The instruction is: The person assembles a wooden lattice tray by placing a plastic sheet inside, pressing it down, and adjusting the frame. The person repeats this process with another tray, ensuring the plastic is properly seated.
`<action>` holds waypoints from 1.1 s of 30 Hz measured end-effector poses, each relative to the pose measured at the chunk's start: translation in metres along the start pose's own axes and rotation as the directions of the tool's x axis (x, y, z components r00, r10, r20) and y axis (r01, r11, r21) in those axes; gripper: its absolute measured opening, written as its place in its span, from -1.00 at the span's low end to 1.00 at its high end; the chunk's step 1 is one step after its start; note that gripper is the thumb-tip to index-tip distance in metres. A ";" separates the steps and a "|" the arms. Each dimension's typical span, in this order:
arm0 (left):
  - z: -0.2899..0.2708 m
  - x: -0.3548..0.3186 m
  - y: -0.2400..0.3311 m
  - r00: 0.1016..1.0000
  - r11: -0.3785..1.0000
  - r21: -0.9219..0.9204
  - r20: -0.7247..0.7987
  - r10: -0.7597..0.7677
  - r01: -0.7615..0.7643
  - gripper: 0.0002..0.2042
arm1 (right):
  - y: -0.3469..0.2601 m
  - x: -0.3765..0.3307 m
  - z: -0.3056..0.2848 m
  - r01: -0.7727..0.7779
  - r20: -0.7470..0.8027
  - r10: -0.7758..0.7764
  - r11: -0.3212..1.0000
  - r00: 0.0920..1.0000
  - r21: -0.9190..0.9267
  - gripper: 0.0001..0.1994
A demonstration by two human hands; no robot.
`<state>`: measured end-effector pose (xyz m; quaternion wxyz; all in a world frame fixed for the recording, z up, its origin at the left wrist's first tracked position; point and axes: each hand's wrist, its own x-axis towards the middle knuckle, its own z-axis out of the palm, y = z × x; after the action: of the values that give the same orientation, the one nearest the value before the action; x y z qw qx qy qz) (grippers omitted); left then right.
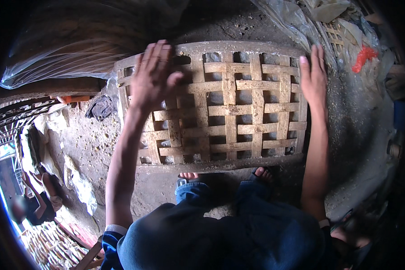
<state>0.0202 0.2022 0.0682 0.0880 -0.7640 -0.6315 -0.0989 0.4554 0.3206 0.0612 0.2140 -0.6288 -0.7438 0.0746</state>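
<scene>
A woven bamboo rack [238,109], with flat slats crossing in an open grid inside a wooden frame, lies in front of my feet. Pale crumbs cling to its far rail. My left hand [154,75] is over its far left part, fingers stretched out and thumb apart. Whether that palm touches the slats, I cannot tell. Along the right side of the frame my right hand [313,81] is held with its fingers straight and its thumb by the rail. It grips nothing that I can see.
Clear plastic sheeting [72,58] hangs at the far left; more plastic [297,22] with a red scrap [363,58] lies at the far right. A dark cloth [100,107] is on the dirt floor. Another person [38,204] is at the left, near pale sticks [49,247].
</scene>
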 end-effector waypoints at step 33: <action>-0.019 -0.109 -0.102 0.942 0.935 0.174 -0.192 -0.277 0.310 -0.46 | 0.077 -0.047 -0.013 -0.098 -0.226 0.088 0.995 0.970 -0.032 -0.30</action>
<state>-0.1008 0.1131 0.0591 0.2008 -0.6371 -0.7361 -0.1091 0.5354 0.2885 0.0330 0.2793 -0.6718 -0.6860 -0.0030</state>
